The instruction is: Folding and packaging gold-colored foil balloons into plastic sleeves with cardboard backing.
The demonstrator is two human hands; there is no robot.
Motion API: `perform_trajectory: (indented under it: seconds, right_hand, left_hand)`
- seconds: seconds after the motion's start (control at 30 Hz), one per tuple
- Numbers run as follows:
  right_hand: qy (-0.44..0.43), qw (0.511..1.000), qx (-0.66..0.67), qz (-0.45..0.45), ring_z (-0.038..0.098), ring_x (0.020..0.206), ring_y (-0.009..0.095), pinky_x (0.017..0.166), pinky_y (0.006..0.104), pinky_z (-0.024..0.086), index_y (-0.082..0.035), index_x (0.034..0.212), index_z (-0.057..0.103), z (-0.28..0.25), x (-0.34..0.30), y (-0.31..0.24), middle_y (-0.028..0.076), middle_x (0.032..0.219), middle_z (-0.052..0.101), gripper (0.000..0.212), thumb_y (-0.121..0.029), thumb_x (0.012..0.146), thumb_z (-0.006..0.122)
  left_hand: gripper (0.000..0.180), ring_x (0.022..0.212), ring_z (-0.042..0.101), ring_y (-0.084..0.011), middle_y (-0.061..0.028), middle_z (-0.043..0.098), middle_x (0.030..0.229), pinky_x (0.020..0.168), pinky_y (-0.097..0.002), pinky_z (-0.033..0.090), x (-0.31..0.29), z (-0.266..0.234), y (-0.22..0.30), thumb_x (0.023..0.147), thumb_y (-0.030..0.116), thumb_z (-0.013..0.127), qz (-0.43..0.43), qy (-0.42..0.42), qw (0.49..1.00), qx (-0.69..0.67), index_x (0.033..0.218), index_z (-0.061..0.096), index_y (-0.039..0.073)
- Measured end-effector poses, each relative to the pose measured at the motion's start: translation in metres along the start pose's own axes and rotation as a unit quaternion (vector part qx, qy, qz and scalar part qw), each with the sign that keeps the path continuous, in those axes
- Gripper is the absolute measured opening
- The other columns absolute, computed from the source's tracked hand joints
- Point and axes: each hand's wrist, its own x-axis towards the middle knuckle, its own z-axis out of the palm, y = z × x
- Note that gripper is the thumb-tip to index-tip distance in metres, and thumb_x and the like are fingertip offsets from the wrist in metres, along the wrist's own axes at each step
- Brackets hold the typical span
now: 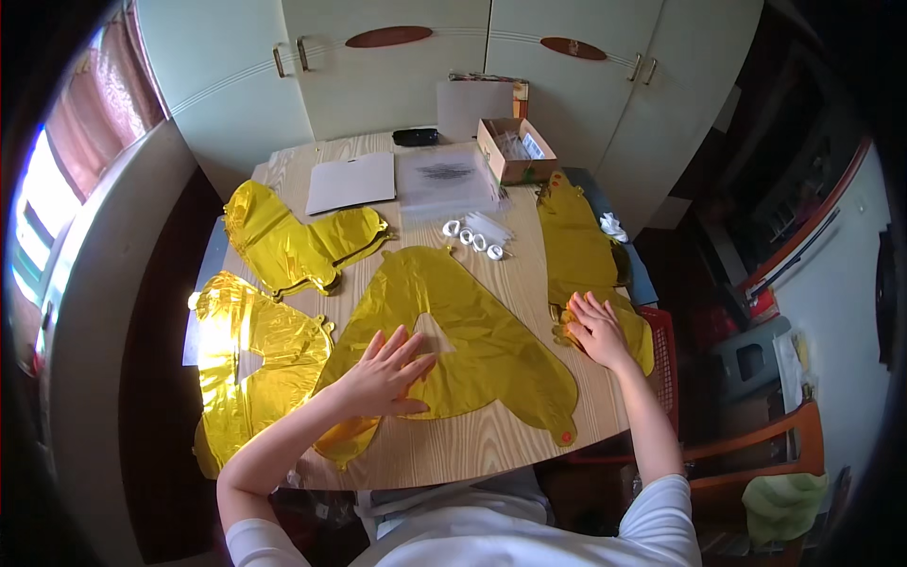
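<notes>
A flat gold foil balloon [472, 321], shaped like a letter A with a triangular hole, lies in the middle of the wooden table. My left hand [383, 376] rests on its left leg, fingers spread and holding nothing. On the right, another flat gold foil balloon [578, 241] runs along the table edge. My right hand [597, 329] lies over its lower part with fingers stretched out. Two more gold foil balloons are at the left: a bent one [283, 248] farther away and a shiny one [219, 331] nearer, beside my left forearm.
Several white ribbon rolls [473, 240] sit beyond the middle balloon. Behind them are a clear plastic sheet [444, 194], a white card [350, 185], a black object [416, 138] and a small open box [535, 171]. A red basket [667, 364] and wooden chair [803, 439] stand right.
</notes>
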Motion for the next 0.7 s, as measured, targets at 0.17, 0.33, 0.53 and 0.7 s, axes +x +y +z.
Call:
perform_trajectory:
  seconds: [0.17,0.33,0.53,0.7]
  right_hand:
    - [-0.002,0.996,0.079,0.033,0.038,0.139,0.030,0.115,0.0477,0.024,-0.006,0.115,0.070,-0.008,0.004,0.008,0.010,0.141,0.053,0.041,-0.038,0.100,0.048]
    - [0.073,0.982,0.170,0.035,0.045,0.134,0.034,0.114,0.0489,0.026,-0.002,0.113,0.068,-0.021,-0.010,-0.036,0.016,0.136,0.056,0.041,-0.035,0.101,0.047]
    - [0.181,0.981,0.061,-0.011,0.060,0.106,0.036,0.104,0.0494,0.037,0.000,0.098,0.066,-0.029,-0.019,-0.092,0.017,0.105,0.067,0.034,-0.030,0.100,0.049]
    - [0.184,0.981,0.059,0.008,0.058,0.079,0.037,0.085,0.0466,0.045,0.001,0.078,0.056,-0.037,-0.011,-0.061,0.016,0.077,0.058,0.034,-0.026,0.099,0.051]
  left_hand:
    - [0.074,0.144,0.021,-0.0443,-0.0239,0.027,0.154,0.115,-0.0563,0.023,0.039,-0.018,0.008,0.089,0.056,0.058,0.034,0.063,0.997,0.000,0.145,0.041,0.010]
    - [0.060,0.132,0.043,-0.0375,-0.0229,0.047,0.140,0.107,-0.0450,0.040,0.072,-0.034,0.026,0.090,0.036,0.065,-0.022,0.118,0.954,-0.273,0.138,0.048,0.005]
    - [0.038,0.114,0.058,-0.0343,-0.0190,0.060,0.123,0.098,-0.0430,0.046,0.120,-0.020,0.052,0.091,0.023,0.060,0.052,0.144,0.940,-0.305,0.122,0.059,0.001]
    - [0.028,0.116,0.057,-0.0314,-0.0162,0.063,0.120,0.098,-0.0411,0.044,0.197,0.002,0.075,0.089,0.020,0.058,0.135,0.206,0.966,-0.081,0.113,0.064,0.007]
